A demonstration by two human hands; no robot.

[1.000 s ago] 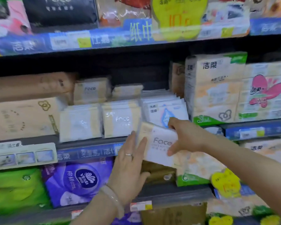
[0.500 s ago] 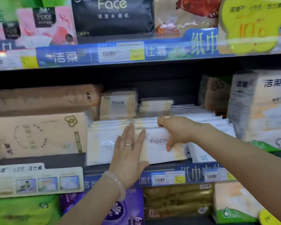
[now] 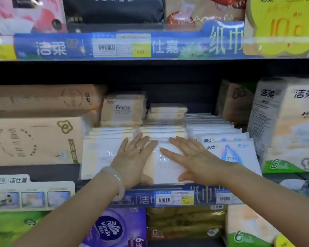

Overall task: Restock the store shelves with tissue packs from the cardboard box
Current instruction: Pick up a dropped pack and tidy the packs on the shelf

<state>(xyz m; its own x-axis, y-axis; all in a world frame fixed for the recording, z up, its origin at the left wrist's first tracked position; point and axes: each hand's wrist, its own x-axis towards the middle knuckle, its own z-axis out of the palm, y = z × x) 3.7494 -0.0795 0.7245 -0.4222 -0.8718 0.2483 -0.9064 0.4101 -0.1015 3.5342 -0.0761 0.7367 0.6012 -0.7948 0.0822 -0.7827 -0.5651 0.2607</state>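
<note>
We've got both hands flat and spread — left hand (image 3: 132,162), right hand (image 3: 194,158) — pressing the front Face tissue pack (image 3: 165,168) upright at the shelf's (image 3: 202,194) front edge, probably squaring the row.

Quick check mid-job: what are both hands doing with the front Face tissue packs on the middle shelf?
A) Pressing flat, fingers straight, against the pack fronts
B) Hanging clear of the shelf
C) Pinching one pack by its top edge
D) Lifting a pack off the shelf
A: the left hand and right hand both lie flat with straight fingers on the fronts of the Face tissue packs, which stand on the shelf.
</note>
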